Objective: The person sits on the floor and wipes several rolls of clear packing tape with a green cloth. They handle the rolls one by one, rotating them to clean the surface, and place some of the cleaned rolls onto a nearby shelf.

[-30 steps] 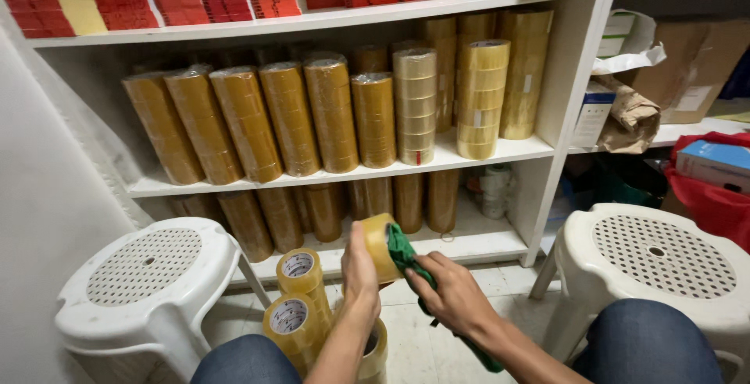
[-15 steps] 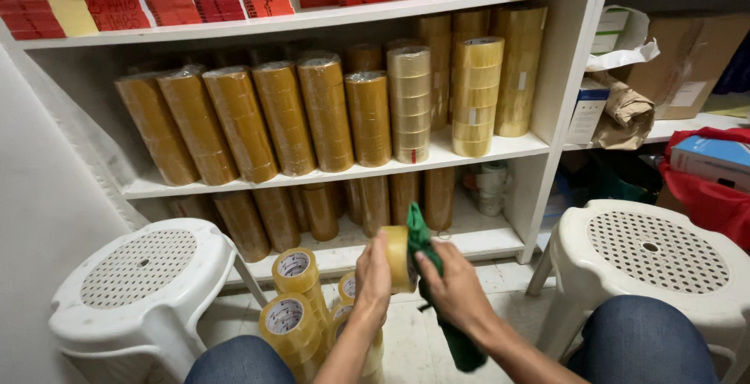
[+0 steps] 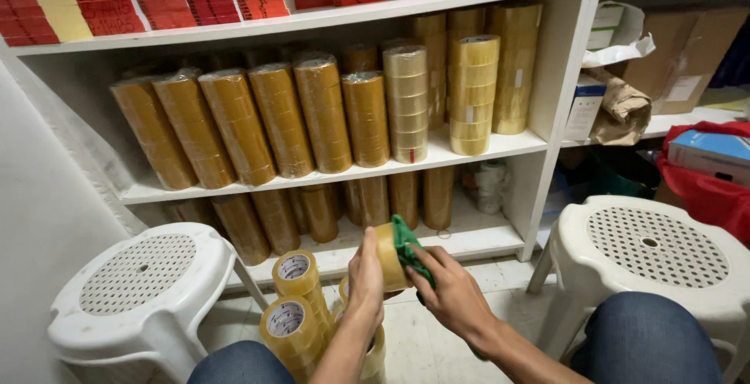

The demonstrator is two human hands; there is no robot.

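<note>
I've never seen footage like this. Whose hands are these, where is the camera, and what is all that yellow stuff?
No machine here: the picture comes from a camera worn on a person's head, looking down at their own two hands; the blue-trousered knees at the bottom are theirs too. The left hand holds a roll of yellowish packing tape. The right hand presses a green cloth against that roll. Below the hands, on the floor, stand wrapped tape stacks. In front is a white shelf packed with many more tape stacks, with red packets on top. A white plastic stool stands on each side.
</note>
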